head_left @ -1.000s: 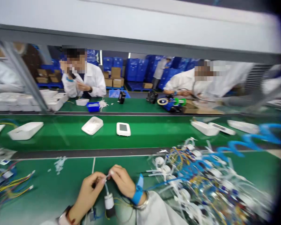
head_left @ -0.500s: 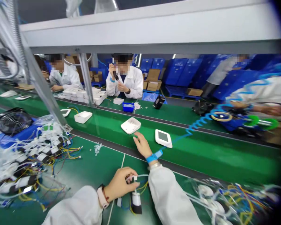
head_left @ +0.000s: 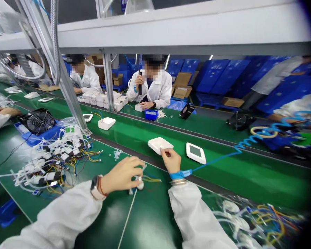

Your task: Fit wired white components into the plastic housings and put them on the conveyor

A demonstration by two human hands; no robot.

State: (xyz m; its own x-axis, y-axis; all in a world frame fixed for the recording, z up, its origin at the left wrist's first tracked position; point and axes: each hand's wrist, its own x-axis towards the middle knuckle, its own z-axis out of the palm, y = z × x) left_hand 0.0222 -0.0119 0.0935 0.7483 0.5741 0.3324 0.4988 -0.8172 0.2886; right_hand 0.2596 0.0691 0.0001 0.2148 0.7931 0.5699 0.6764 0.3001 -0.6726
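Note:
My right hand [head_left: 171, 160], with a blue wrist strap, pinches the near edge of a shallow white plastic housing [head_left: 158, 142]. This housing is tilted slightly on the green belt. A white device with a grey screen [head_left: 195, 150] lies just right of that hand. Over the near bench, my left hand [head_left: 123, 174] has its fingers curled round a small motor [head_left: 140, 186] with a clear tube and coloured wires [head_left: 151, 179]. My fingers hide most of the motor body.
Motors with tangled tubes and wires [head_left: 64, 155] lie left, beside a black fan [head_left: 38, 121]. Small clear rings [head_left: 116, 154] sit near the belt edge. Bagged wired parts [head_left: 256, 218] lie right. A coiled blue cord [head_left: 248, 141] runs from my strap. A co-worker [head_left: 155, 86] sits across.
My right hand has closed on the edge of the white housing, which is now tilted. My left hand has moved up toward the belt with the motor. The view has shifted left.

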